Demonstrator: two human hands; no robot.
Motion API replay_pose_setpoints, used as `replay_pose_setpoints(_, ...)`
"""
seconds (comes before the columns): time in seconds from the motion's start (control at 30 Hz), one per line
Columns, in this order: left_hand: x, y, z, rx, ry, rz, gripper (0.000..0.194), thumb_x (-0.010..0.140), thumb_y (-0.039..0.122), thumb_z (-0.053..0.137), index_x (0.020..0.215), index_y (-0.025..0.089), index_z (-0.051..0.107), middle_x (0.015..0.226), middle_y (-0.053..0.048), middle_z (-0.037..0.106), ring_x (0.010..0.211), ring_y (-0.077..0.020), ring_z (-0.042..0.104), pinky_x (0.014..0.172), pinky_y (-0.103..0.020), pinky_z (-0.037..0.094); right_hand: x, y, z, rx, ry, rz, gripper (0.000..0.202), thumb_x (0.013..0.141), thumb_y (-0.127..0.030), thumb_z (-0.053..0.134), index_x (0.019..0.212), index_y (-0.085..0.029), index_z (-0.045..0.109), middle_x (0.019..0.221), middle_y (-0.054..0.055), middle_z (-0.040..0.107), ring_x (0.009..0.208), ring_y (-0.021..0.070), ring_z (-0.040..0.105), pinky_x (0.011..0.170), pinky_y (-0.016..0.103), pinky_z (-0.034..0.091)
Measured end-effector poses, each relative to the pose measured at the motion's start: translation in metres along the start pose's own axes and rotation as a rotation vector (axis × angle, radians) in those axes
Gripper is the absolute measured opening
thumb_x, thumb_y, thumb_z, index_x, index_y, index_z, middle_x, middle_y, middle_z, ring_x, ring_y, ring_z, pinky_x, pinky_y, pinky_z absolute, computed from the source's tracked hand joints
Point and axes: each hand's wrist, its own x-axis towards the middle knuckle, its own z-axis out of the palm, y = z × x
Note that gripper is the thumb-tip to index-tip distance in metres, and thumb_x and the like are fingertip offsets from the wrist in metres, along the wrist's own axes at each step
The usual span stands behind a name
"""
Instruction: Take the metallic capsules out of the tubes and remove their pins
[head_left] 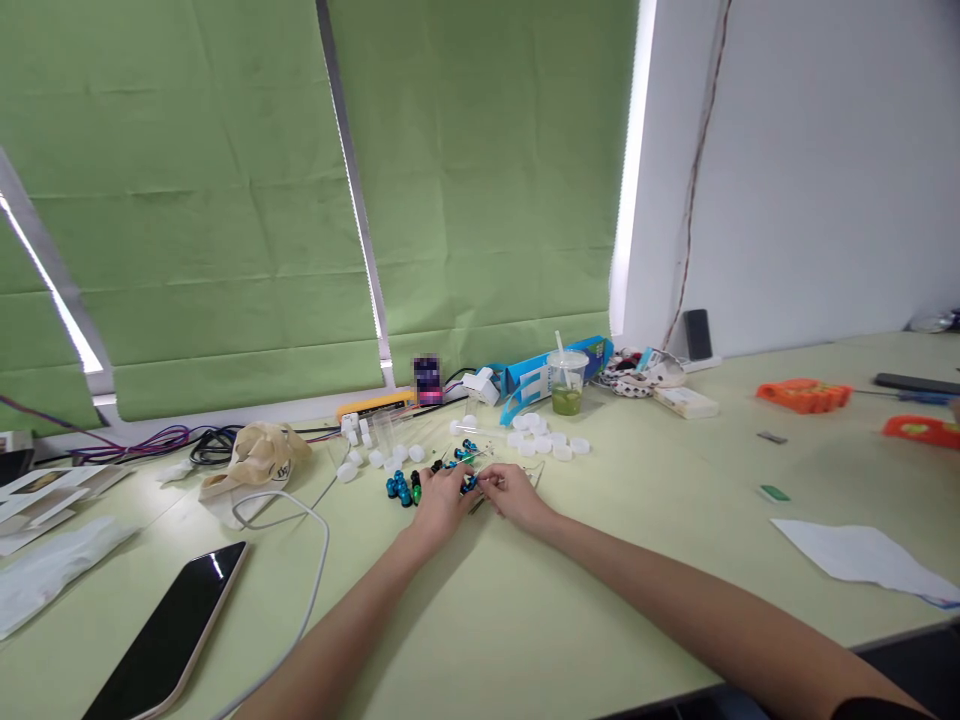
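In the middle of the table my left hand (442,500) and my right hand (512,490) meet at their fingertips. Between them sits a small shiny blue piece (469,484), gripped by the left fingers. The right thumb and forefinger are pinched at its right end; what exactly they hold is too small to tell. Left of my left hand lie several shiny blue knob-like pieces (400,488), with a green one (417,494) and black ones beside them. More blue and green pieces (466,450) lie just beyond the fingers, among thin wire-like bits.
White round caps (551,440) lie scattered behind the hands. A plastic cup with green drink (568,385) stands before a blue box (525,372). A phone (169,635) and white cable (322,560) lie left. Orange objects (804,394) and white paper (862,552) are right.
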Motion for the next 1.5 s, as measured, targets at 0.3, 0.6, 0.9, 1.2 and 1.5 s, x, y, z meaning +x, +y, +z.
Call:
replay_pose_setpoints(0.3,0.005,-0.006,0.001,-0.365,0.047,-0.109,0.011,0.079,0.024,0.045,0.087,0.018,0.049,0.068,-0.003,0.064,0.061,-0.0176,0.059,0.061,-0.029,0.044,-0.003,-0.004,-0.005,-0.038,0.042,-0.047,0.019,0.077,-0.027,0.051,0.083,-0.014,0.062,0.054,-0.002,0.051,0.040,0.0070,0.044,0.040,0.017,0.034)
replay_pose_setpoints(0.6,0.005,-0.009,0.002,-0.484,-0.004,-0.100,0.015,0.081,0.027,0.040,0.089,0.018,0.050,0.069,-0.006,0.066,0.064,-0.0190,0.063,0.065,-0.031,0.047,-0.003,-0.002,-0.005,-0.073,0.089,-0.122,0.019,0.075,-0.028,0.053,0.080,-0.014,0.065,0.052,-0.002,0.052,0.046,0.0086,0.045,0.047,0.019,0.035)
replay_pose_setpoints(0.9,0.003,-0.010,0.002,-0.483,-0.006,-0.074,0.017,0.080,0.032,0.042,0.087,0.019,0.050,0.062,-0.003,0.063,0.060,-0.0189,0.061,0.062,-0.031,0.046,-0.002,-0.001,-0.005,-0.053,0.066,-0.097,0.019,0.075,-0.027,0.051,0.078,-0.013,0.064,0.052,-0.002,0.049,0.050,0.0105,0.049,0.049,0.020,0.037)
replay_pose_setpoints(1.2,0.000,-0.005,-0.001,-0.359,-0.003,-0.010,0.016,0.081,0.030,0.042,0.086,0.019,0.052,0.063,0.000,0.061,0.055,-0.0153,0.057,0.058,-0.027,0.043,-0.007,-0.004,-0.007,-0.210,0.053,-0.129,0.017,0.077,-0.022,0.049,0.078,-0.014,0.063,0.051,-0.003,0.048,0.048,0.0098,0.045,0.049,0.020,0.034)
replay_pose_setpoints(1.5,-0.001,-0.004,0.000,-0.287,0.025,0.041,0.016,0.084,0.025,0.039,0.085,0.017,0.053,0.072,-0.004,0.064,0.061,-0.0156,0.058,0.059,-0.027,0.043,-0.017,-0.021,-0.013,-0.824,0.027,-0.429,0.021,0.080,-0.007,0.040,0.086,-0.014,0.059,0.086,0.008,0.060,0.072,0.0153,0.054,0.062,0.023,0.035)
